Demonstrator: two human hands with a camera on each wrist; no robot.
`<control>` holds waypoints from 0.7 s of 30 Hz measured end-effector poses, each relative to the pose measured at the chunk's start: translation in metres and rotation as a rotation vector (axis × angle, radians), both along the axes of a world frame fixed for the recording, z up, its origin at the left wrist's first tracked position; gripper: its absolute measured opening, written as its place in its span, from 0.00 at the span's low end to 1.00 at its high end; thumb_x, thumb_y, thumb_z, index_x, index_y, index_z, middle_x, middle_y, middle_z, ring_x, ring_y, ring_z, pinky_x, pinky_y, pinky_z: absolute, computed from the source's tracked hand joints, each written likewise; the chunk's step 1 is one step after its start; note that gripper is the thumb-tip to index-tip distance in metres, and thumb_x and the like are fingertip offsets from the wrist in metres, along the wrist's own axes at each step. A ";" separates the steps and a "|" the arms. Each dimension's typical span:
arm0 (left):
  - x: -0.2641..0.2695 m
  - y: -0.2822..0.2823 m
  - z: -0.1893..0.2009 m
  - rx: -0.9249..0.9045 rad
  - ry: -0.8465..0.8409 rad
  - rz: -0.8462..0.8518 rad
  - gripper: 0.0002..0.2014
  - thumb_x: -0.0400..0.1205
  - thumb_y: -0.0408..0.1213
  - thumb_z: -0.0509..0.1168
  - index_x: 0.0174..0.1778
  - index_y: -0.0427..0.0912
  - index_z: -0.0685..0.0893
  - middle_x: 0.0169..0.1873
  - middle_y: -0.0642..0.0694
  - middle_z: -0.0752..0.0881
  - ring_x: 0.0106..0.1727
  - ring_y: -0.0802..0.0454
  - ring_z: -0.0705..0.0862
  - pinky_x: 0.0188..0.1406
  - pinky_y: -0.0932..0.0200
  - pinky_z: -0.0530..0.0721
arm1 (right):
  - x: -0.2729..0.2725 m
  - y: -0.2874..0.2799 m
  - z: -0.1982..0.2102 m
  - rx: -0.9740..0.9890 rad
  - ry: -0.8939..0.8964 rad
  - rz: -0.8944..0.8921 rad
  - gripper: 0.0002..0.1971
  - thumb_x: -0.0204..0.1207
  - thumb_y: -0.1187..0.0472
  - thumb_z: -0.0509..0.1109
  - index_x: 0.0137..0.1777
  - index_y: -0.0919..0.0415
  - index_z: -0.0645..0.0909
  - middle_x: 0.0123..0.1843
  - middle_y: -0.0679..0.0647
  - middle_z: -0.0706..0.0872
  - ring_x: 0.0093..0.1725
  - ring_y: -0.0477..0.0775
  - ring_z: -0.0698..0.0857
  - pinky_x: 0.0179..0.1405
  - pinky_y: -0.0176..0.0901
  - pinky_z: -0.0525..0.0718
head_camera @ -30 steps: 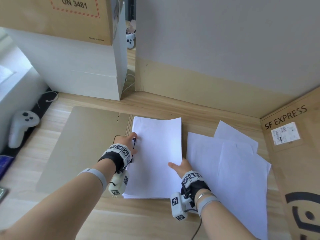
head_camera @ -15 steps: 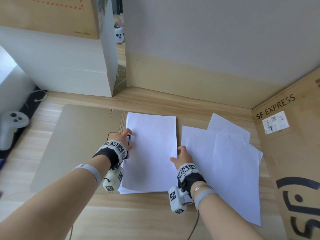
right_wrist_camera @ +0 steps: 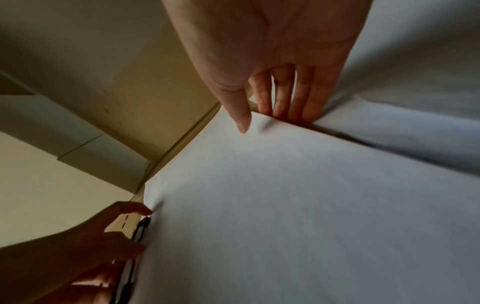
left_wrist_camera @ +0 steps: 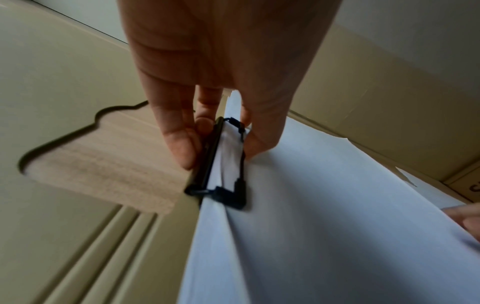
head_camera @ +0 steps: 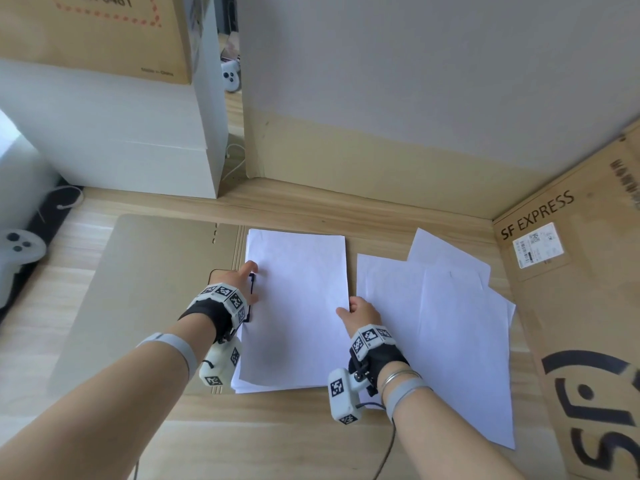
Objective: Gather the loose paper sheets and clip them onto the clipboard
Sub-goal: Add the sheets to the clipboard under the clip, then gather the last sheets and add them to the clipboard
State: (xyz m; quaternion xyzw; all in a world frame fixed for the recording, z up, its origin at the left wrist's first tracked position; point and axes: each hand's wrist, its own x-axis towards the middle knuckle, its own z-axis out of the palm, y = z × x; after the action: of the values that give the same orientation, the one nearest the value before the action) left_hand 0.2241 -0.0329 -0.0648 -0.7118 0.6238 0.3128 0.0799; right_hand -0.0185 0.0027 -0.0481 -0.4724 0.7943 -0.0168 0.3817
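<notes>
Looking down from the head camera, I see a pale wood-grain desk (head_camera: pixel 294 441) hemmed in by packaging: a grey-and-tan board wall (head_camera: pixel 433 98) at the far side, a brown SF EXPRESS carton (head_camera: pixel 585 306) to the right, stacked white boxes (head_camera: pixel 114 133) far left with a brown carton (head_camera: pixel 104 32) on top. A flat, creased cardboard sheet (head_camera: pixel 138 289) lies on the wood; a white game controller (head_camera: pixel 17 251) sits at the far-left edge.

My left hand (head_camera: pixel 239 284) pinches the black wire clip (left_wrist_camera: pixel 226 162) at the left edge of the squared stack of smooth white paper (head_camera: pixel 298 306), thumb on the paper side and fingers behind the clip's bar. The clipboard itself is hidden beneath the stack.

My right hand (head_camera: pixel 358 311) holds the stack's right edge, thumb on top and fingers curled under it. Just to the right, more loose sheets (head_camera: pixel 443 341) lie fanned and overlapping, flat on the desk.
</notes>
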 end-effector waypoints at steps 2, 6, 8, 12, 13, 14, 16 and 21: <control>0.000 0.000 0.000 0.013 0.007 -0.005 0.25 0.76 0.41 0.65 0.69 0.50 0.67 0.34 0.46 0.78 0.40 0.46 0.78 0.40 0.63 0.74 | 0.003 0.000 -0.001 0.040 -0.001 0.009 0.15 0.76 0.55 0.65 0.57 0.65 0.79 0.51 0.56 0.83 0.52 0.59 0.81 0.57 0.47 0.80; -0.001 -0.001 0.002 0.023 -0.012 -0.005 0.25 0.76 0.42 0.65 0.68 0.50 0.67 0.34 0.46 0.79 0.41 0.45 0.81 0.41 0.63 0.76 | 0.001 -0.011 0.005 0.144 -0.053 -0.040 0.13 0.76 0.51 0.65 0.43 0.62 0.76 0.42 0.56 0.81 0.42 0.58 0.82 0.47 0.44 0.77; -0.002 -0.001 0.002 0.029 -0.015 -0.004 0.25 0.76 0.42 0.65 0.68 0.50 0.67 0.34 0.46 0.79 0.42 0.44 0.81 0.42 0.62 0.77 | 0.000 -0.016 0.005 0.181 -0.104 -0.046 0.15 0.74 0.47 0.66 0.36 0.59 0.73 0.36 0.53 0.77 0.37 0.56 0.78 0.46 0.44 0.75; -0.002 -0.001 0.005 0.042 -0.010 -0.006 0.25 0.76 0.41 0.65 0.69 0.49 0.66 0.33 0.46 0.78 0.40 0.45 0.79 0.41 0.61 0.76 | -0.001 -0.017 -0.005 0.180 -0.123 -0.035 0.20 0.71 0.46 0.67 0.53 0.63 0.79 0.52 0.58 0.84 0.51 0.57 0.82 0.53 0.45 0.77; -0.002 0.000 0.006 0.046 -0.007 -0.005 0.25 0.76 0.41 0.65 0.69 0.49 0.66 0.32 0.46 0.78 0.40 0.45 0.79 0.41 0.61 0.76 | 0.000 -0.015 -0.003 0.171 -0.115 -0.035 0.20 0.72 0.48 0.67 0.56 0.63 0.78 0.54 0.58 0.83 0.50 0.56 0.81 0.52 0.45 0.77; -0.002 0.000 0.007 0.051 -0.008 -0.004 0.25 0.76 0.40 0.65 0.69 0.50 0.66 0.32 0.45 0.79 0.41 0.45 0.80 0.41 0.60 0.77 | 0.001 -0.014 -0.002 0.149 -0.104 -0.032 0.17 0.73 0.50 0.66 0.55 0.61 0.76 0.52 0.56 0.82 0.49 0.56 0.80 0.50 0.44 0.76; -0.003 0.001 0.008 0.060 0.003 0.002 0.26 0.77 0.40 0.65 0.70 0.49 0.65 0.38 0.42 0.81 0.43 0.43 0.82 0.44 0.57 0.80 | -0.002 -0.011 -0.001 0.094 -0.093 -0.064 0.14 0.75 0.55 0.66 0.59 0.58 0.76 0.51 0.54 0.81 0.51 0.57 0.81 0.48 0.41 0.76; -0.009 0.003 0.009 0.073 0.044 0.033 0.26 0.77 0.34 0.63 0.71 0.49 0.64 0.47 0.42 0.75 0.41 0.42 0.78 0.41 0.53 0.80 | -0.032 -0.004 0.000 -0.101 -0.027 -0.194 0.17 0.76 0.66 0.63 0.66 0.60 0.76 0.63 0.58 0.84 0.62 0.59 0.82 0.61 0.42 0.77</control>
State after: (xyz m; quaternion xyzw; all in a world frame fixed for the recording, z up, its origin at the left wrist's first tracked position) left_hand 0.2150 -0.0304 -0.0563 -0.7116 0.6015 0.3524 0.0869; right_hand -0.0503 -0.0009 -0.0478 -0.4119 0.8292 -0.1001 0.3644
